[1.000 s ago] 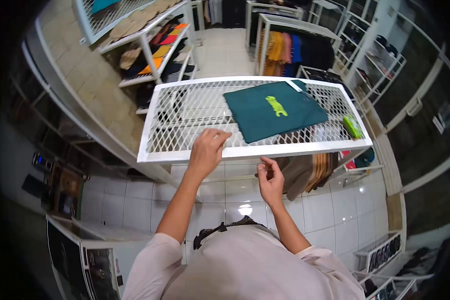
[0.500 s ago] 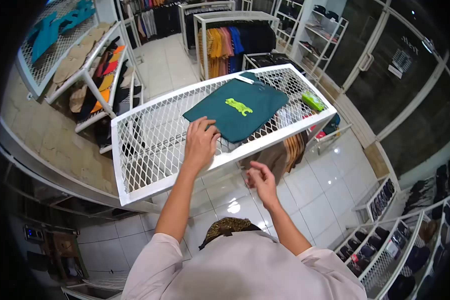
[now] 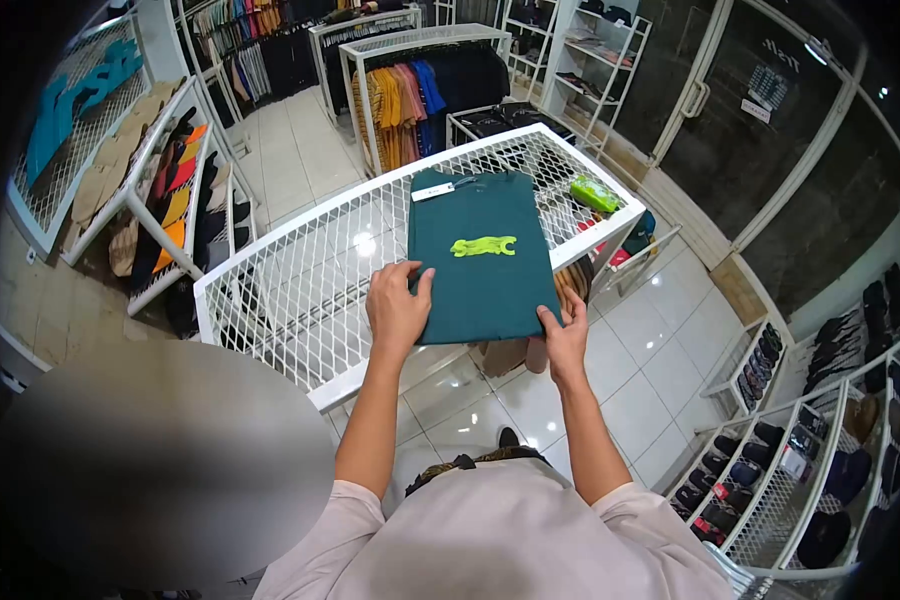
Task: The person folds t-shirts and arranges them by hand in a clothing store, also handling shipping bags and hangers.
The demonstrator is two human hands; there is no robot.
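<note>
A folded dark green shirt point(image 3: 480, 290) with a bright yellow-green print lies on the white mesh table point(image 3: 305, 290), its near edge jutting over the table's front rim. A white tag point(image 3: 432, 191) rests at the shirt's upper left. At the left edge of the shirt is my left hand point(image 3: 398, 305), fingers apart, with no grip on the cloth visible. My right hand point(image 3: 567, 330) pinches the shirt's near right corner, thumb on top and fingers partly hidden beneath it.
A bright green packet point(image 3: 594, 194) sits at the table's right end. Clothes racks point(image 3: 395, 105) stand beyond the table, a cap shelf point(image 3: 160, 185) at the left, and shelves of dark caps point(image 3: 760, 470) at the lower right. A blurred patch covers the lower left.
The shirt has turned to lie squarer to me and come nearer. My right hand has moved up from below the table and taken its corner. The camera view has shifted.
</note>
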